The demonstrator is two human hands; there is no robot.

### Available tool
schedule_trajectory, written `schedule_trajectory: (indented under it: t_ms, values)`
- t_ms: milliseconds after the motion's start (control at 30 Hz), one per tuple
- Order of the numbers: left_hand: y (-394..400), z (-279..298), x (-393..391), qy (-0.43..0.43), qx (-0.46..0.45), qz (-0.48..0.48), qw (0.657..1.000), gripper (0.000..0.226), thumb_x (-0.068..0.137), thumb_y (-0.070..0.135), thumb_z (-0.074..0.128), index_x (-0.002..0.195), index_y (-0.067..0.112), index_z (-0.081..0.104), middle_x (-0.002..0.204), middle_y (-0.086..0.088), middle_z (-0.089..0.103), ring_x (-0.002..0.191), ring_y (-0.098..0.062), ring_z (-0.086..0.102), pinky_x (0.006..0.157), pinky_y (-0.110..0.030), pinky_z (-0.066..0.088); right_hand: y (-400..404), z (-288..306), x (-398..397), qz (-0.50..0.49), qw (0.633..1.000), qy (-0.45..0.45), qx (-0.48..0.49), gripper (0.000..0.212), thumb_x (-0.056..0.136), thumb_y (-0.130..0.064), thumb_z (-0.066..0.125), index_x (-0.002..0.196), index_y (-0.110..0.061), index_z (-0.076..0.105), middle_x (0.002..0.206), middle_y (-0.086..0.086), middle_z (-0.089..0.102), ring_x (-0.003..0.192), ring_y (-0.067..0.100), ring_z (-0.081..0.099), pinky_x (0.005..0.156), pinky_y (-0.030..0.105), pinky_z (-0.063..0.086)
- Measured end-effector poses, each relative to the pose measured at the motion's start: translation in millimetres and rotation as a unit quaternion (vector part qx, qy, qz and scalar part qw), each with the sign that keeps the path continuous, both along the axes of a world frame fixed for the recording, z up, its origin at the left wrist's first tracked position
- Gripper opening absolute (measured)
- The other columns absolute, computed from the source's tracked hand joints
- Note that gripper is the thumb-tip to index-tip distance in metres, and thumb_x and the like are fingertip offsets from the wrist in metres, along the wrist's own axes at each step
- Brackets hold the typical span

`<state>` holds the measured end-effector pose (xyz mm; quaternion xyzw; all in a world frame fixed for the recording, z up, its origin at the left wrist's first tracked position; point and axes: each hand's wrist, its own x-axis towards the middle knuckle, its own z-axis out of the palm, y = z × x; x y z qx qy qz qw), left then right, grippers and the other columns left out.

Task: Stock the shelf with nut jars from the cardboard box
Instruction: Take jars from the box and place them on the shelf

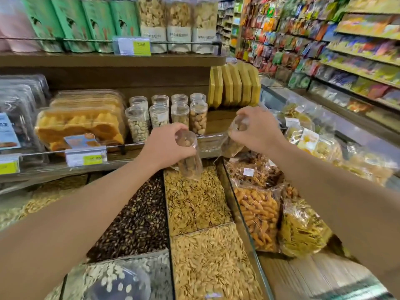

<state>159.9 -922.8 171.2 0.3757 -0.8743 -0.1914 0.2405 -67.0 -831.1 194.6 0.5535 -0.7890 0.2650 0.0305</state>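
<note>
Left hand: grips a clear jar by its lid end, over the seed bins.
Right hand: holds a second jar, tilted.
Shelf: jar rows at centre; bare board to their right.
Method: set each jar upright beside the right-hand row, clearing the rail.
Box: not in view.
</note>
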Motion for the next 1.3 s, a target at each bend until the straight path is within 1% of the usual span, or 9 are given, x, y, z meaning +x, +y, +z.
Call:
schedule_trajectory:
  t_ms: [100,233,333,500,600,833,1000,1167,1300]
  values:
    - [-18.6,-0.1,-21.4,-0.006,-0.001,-0.004,1.0,0.066,0.07,0.047,0.075,0.13,0.024,0.058,0.113,0.011,0.06,0.095,-0.005,0.053,0.075,-0.017,0.038,-26.8,2.2,-21.5,0.002,1.0,0.007,-0.016,0.054,0.073,-0.036,0.067,0.124,-0.022,0.058,0.114,-0.003,0.057,0.098,0.016,0.057,0.084,0.034,0.05]
    - [-41.7,-0.7,-46.1,-0.007,0.014,0.011,1.0,0.061,0.072,0.044,0.076,0.128,0.028,0.058,0.109,0.016,0.054,0.1,-0.005,0.051,0.078,-0.022,0.038,-68.3,5.1,-45.4,0.004,0.999,0.004,-0.038,0.053,0.079,-0.03,0.068,0.129,-0.019,0.055,0.115,-0.003,0.052,0.095,0.01,0.044,0.082,0.025,0.037]
    - [-59.9,-3.8,-61.0,-0.006,0.042,0.014,0.999,0.063,0.072,0.043,0.078,0.129,0.027,0.057,0.111,0.016,0.054,0.102,-0.003,0.048,0.079,-0.02,0.036,-105.1,5.7,-61.8,0.016,0.999,0.024,-0.027,0.049,0.079,-0.03,0.068,0.125,-0.017,0.056,0.115,0.0,0.053,0.099,0.015,0.049,0.079,0.025,0.033]
    - [-95.2,2.5,-78.8,-0.003,0.057,0.015,0.998,0.063,0.071,0.043,0.079,0.129,0.031,0.057,0.112,0.018,0.054,0.101,0.0,0.048,0.067,-0.005,0.028,-167.3,0.7,-83.6,0.031,0.998,0.045,0.024,0.049,0.079,-0.032,0.069,0.124,-0.017,0.057,0.115,0.004,0.055,0.104,0.023,0.055,0.078,0.027,0.037]
    - [-116.1,5.5,-83.7,0.016,0.068,0.016,0.997,0.063,0.069,0.045,0.08,0.127,0.032,0.059,0.117,0.018,0.057,0.103,0.0,0.048,0.069,-0.007,0.03,-204.9,-7.0,-94.6,0.042,0.996,0.046,0.06,0.05,0.077,-0.034,0.072,0.122,-0.018,0.058,0.114,0.003,0.054,0.1,0.023,0.055,0.076,0.027,0.038]
    - [-144.3,0.7,-85.7,0.047,0.125,0.013,0.991,0.054,0.07,0.043,0.08,0.121,0.038,0.062,0.111,0.023,0.054,0.098,0.005,0.048,0.069,-0.01,0.034,-272.2,-30.6,-109.7,0.051,0.989,0.031,0.132,0.063,0.077,-0.036,0.07,0.136,-0.02,0.052,0.129,0.006,0.057,0.115,0.027,0.054,0.083,0.031,0.043]
    - [-151.1,-1.9,-85.1,0.066,0.14,0.017,0.988,0.048,0.069,0.041,0.078,0.115,0.039,0.064,0.101,0.033,0.054,0.093,0.016,0.046,0.07,-0.012,0.036,-290.6,-38.2,-114.0,0.052,0.99,0.015,0.127,0.063,0.079,-0.033,0.07,0.138,-0.02,0.051,0.131,0.007,0.057,0.116,0.026,0.054,0.086,0.03,0.043]
    - [-148.1,1.9,-87.4,0.063,0.127,0.017,0.99,0.047,0.07,0.04,0.079,0.115,0.039,0.063,0.101,0.032,0.052,0.095,0.009,0.049,0.07,-0.011,0.034,-279.2,-40.0,-115.3,0.057,0.993,-0.005,0.099,0.071,0.083,-0.032,0.07,0.145,-0.017,0.04,0.145,0.009,0.042,0.129,0.028,0.046,0.1,0.036,0.041]
    - [-142.1,9.5,-93.9,0.036,0.086,0.004,0.996,0.055,0.07,0.044,0.078,0.122,0.036,0.061,0.108,0.025,0.055,0.1,0.005,0.05,0.07,-0.009,0.032,-244.0,-40.3,-114.1,0.024,0.997,-0.037,0.055,0.078,0.081,-0.032,0.072,0.147,-0.016,0.034,0.146,0.01,0.039,0.126,0.029,0.049,0.1,0.038,0.043]
